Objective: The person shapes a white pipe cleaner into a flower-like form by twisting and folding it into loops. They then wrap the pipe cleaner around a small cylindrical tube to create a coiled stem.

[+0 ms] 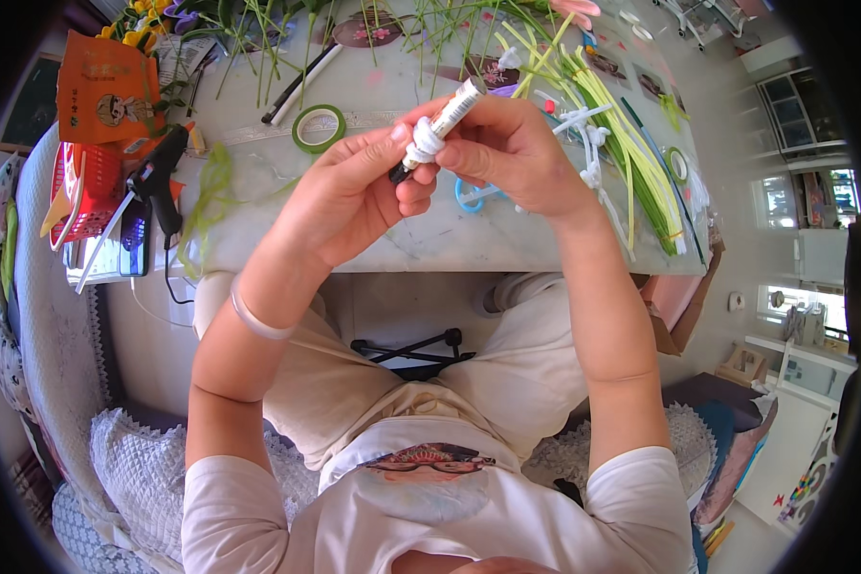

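A white marker pen with a black end is held at a slant above the table, its plain end up and to the right. White fuzzy chenille stem is wound in a thick coil around its lower part. My left hand pinches the coil from the left, thumb on top and fingers curled below near the black end. From the other side my right hand grips the pen and coil, its thumb tip against the white winding. Blue-handled scissors lie partly hidden under my right hand.
Green tape lies left of my hands. A black glue gun rests beside a red basket at the table's left edge. Green chenille stems and white chenille pieces lie at right. Flower stems spread along the back.
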{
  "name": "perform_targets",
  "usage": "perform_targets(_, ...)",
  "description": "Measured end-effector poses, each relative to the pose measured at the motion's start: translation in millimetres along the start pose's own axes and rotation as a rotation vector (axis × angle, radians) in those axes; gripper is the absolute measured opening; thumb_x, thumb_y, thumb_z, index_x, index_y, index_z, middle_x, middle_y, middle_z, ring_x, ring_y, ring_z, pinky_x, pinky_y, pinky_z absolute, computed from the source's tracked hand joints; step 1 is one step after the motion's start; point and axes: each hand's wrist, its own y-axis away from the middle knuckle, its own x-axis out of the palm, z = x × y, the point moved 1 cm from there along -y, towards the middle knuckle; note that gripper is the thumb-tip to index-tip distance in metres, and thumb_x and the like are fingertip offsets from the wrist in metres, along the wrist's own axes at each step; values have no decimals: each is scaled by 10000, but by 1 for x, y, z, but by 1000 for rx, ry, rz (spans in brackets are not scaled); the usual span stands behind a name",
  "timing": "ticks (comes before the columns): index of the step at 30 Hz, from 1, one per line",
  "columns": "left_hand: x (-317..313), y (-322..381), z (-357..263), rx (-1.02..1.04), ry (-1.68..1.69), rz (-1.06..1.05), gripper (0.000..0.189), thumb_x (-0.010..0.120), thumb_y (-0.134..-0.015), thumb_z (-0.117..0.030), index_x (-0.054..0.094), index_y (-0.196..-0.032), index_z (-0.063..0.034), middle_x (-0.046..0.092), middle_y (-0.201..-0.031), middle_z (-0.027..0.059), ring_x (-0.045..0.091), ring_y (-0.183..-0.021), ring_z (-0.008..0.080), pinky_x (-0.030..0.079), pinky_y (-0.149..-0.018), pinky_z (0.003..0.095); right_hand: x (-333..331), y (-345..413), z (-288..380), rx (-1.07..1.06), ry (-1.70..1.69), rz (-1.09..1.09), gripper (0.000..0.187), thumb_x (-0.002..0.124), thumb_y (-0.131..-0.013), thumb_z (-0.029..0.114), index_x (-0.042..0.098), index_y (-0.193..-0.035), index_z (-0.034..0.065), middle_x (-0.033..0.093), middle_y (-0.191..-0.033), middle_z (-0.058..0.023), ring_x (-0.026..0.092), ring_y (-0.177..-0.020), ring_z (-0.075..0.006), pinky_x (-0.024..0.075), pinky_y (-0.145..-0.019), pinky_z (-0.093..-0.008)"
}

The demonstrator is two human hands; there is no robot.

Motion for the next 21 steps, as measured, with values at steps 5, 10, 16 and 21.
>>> perform_targets(5, 4, 1, -3, 99, -225, -94, 295, 481, -959, -261, 541, -1080, 1, 603, -828, 60, 558, -651, 125, 472, -617, 246, -1, 1, -4, -24, 114, -85, 179, 638, -865, 141, 629, -981, 5, 627, -781, -20, 553, -639, -65, 371, -509, -199)
perform_targets(10, 16, 1, 1, 465, -692, -227, 289, 597, -896, -124, 511, -1128, 25, 617, -835, 61, 593, -693, 99, 492, -623, 223, 2, 0, 0, 13, 249, -207, 181, 660, -852, 171, 642, -915, 2, 604, -716, -4, 483, -555, -39, 335, -454, -195)
perform_targets(16, 8, 1, 1, 548, -804, -315, 232, 606, -891, -113, 593, -1063, 41, 625, -811, 45, 560, -644, 81, 461, -571, 200, 0, 4, 9, 149, 224, -161, 183, 656, -850, 155, 617, -939, 0, 603, -740, 1, 474, -573, -27, 358, -477, -192)
perform_targets(21, 9, 0, 1, 562, -802, -345, 235, 587, -904, -118, 598, -1069, 48, 626, -807, 50, 556, -639, 82, 452, -562, 204, -1, 6, 24, 169, 287, -158, 225, 648, -842, 109, 561, -1020, 2, 620, -834, -18, 540, -703, -38, 435, -589, -198)
